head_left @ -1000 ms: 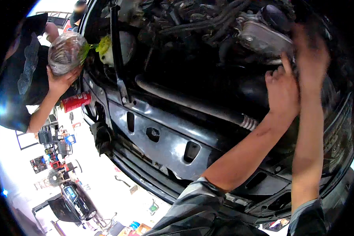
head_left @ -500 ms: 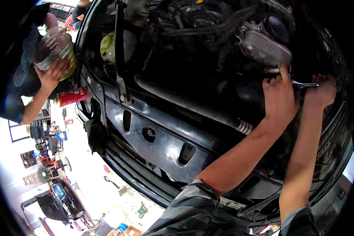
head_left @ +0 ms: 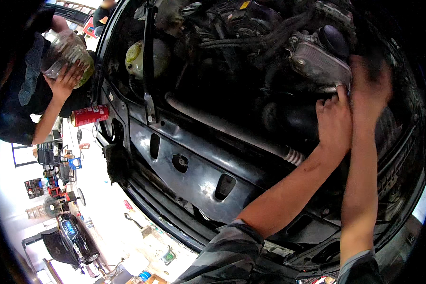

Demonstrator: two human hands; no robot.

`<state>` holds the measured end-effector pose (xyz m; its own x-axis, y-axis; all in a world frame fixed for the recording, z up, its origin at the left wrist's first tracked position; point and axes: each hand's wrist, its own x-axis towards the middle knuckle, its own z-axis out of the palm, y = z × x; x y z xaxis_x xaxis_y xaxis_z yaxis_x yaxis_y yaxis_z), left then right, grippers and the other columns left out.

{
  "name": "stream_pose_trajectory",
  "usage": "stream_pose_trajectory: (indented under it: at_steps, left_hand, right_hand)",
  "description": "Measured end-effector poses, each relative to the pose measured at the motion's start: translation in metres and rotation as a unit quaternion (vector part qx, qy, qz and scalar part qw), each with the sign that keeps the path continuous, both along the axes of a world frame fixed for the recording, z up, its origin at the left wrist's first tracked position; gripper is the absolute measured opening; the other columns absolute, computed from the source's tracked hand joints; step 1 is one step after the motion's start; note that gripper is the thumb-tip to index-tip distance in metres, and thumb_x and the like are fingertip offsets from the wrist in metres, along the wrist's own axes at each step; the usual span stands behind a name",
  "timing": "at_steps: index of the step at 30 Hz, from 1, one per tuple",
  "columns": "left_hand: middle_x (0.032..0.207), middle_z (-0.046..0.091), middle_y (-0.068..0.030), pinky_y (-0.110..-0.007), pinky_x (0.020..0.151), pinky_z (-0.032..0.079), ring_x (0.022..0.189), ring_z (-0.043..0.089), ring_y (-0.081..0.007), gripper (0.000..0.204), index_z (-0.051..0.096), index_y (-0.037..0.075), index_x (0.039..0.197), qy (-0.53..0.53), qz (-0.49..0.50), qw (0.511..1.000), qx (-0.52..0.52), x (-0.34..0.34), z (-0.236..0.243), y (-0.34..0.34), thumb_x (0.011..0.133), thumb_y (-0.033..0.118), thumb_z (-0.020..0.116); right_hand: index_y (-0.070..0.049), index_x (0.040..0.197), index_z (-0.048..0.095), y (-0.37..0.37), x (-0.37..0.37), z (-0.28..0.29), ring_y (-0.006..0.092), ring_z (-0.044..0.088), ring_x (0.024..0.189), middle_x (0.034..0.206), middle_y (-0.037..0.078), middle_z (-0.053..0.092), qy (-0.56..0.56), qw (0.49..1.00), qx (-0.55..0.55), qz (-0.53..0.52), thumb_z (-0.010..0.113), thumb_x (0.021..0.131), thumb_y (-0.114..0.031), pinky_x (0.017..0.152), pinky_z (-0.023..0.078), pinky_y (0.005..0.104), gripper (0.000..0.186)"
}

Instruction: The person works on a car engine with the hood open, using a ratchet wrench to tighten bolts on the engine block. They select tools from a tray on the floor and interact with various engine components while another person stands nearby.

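"Where did the ribbed metal cooler [head_left: 319, 61] lie?"

"Beyond the front crossmember [head_left: 201, 176], toward its right end. The left hand [head_left: 335, 120], index finger extended and the others curled, met the cooler's lower edge; the right hand [head_left: 370, 92] was just beside it, too blurred to tell its grip."

"How was that best done?"

"Probably with the left finger steadying the spot, and the right hand working clear of it."
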<state>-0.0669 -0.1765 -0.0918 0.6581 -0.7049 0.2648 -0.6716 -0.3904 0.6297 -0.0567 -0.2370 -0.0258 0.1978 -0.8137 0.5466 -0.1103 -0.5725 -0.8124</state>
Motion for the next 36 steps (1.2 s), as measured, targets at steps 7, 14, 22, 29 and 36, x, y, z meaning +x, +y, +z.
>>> stream_pose_trajectory:
  at_steps: [7,14,22,29,36]
  left_hand:
    - [0.085,0.065,-0.0193,-0.047,0.082,0.046,0.082,0.066,-0.0363,0.057,0.041,-0.007,0.114,0.071,-0.023,0.997,-0.03,0.006,0.023,0.012,0.076,0.022,0.07]
    - [0.083,0.065,-0.0209,-0.048,0.081,0.046,0.081,0.065,-0.0374,0.046,0.048,-0.006,0.105,0.047,-0.004,0.997,-0.061,0.006,0.008,0.007,0.074,0.018,0.073]
    - [0.089,0.061,-0.0169,-0.043,0.091,0.042,0.088,0.063,-0.0297,0.045,0.05,-0.006,0.113,0.057,-0.018,0.998,0.026,0.003,0.026,0.013,0.08,0.019,0.067]
    - [0.084,0.063,-0.0184,-0.043,0.078,0.046,0.077,0.063,-0.0362,0.064,0.035,-0.006,0.115,0.105,0.012,0.994,0.035,0.007,0.036,0.021,0.078,0.031,0.073]
    - [0.09,0.066,-0.0269,-0.049,0.072,0.052,0.082,0.063,-0.0463,0.048,0.057,-0.005,0.103,0.088,-0.078,0.992,-0.048,0.007,0.015,0.008,0.074,0.027,0.077]
  right_hand:
    - [0.004,0.101,0.062,-0.069,-0.063,-0.035,0.0228,0.06,0.082,0.087,0.013,0.065,-0.225,0.941,0.229,-0.108,0.061,0.09,-0.021,0.078,0.049,0.0375,0.027]
    - [-0.001,0.1,0.064,-0.016,-0.003,-0.001,0.0173,0.058,0.077,0.084,0.008,0.064,0.156,0.986,0.051,-0.011,0.063,0.093,-0.024,0.072,0.047,0.03,0.024]
    - [0.002,0.105,0.06,-0.035,-0.012,0.004,0.0227,0.061,0.079,0.093,0.011,0.063,0.066,0.982,-0.152,-0.092,0.058,0.093,-0.016,0.072,0.05,0.0324,0.022]
    - [-0.007,0.07,0.054,-0.034,-0.04,0.006,0.0168,0.05,0.055,0.063,0.002,0.05,-0.305,0.895,0.302,-0.122,0.061,0.074,-0.008,0.05,0.043,0.0309,0.008]
    - [0.0,0.069,0.058,-0.03,0.002,-0.001,0.0384,0.06,0.057,0.062,0.019,0.06,0.031,0.99,-0.136,0.037,0.067,0.071,-0.02,0.057,0.05,0.044,0.021]
